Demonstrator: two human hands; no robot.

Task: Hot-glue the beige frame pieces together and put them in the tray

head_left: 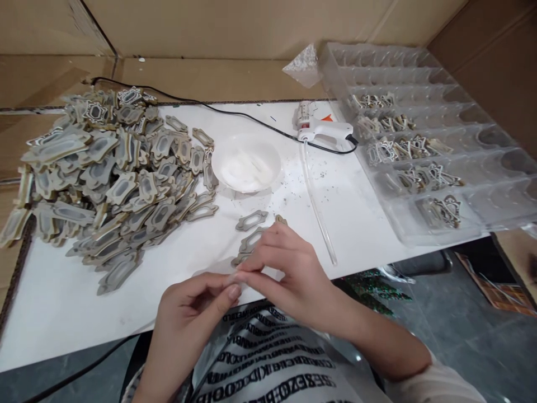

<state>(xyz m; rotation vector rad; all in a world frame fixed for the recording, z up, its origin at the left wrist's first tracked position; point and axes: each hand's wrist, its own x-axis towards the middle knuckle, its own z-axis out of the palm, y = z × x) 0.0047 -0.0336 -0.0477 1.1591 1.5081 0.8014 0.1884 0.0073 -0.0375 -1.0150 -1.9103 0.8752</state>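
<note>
My left hand [197, 310] and my right hand [285, 268] meet at the table's front edge, fingertips pinched together. Whatever sits between them is mostly covered by the fingers and too small to name. Just beyond my right hand lie a few grey frame-shaped pieces [251, 220], partly hidden by its fingers. A large heap of similar frame-shaped pieces [126, 184] covers the left of the table, some with white ornate outlines. A shallow white bowl [246, 165] with whitish material in it stands beyond my hands.
A white glue gun [321, 131] lies at the back right, its black cord [210, 106] running left. A clear glue stick [319, 207] points toward me. At right, a clear compartment tray [419, 218] holds ornate pieces in several rows. Cardboard walls [235, 28] enclose the back.
</note>
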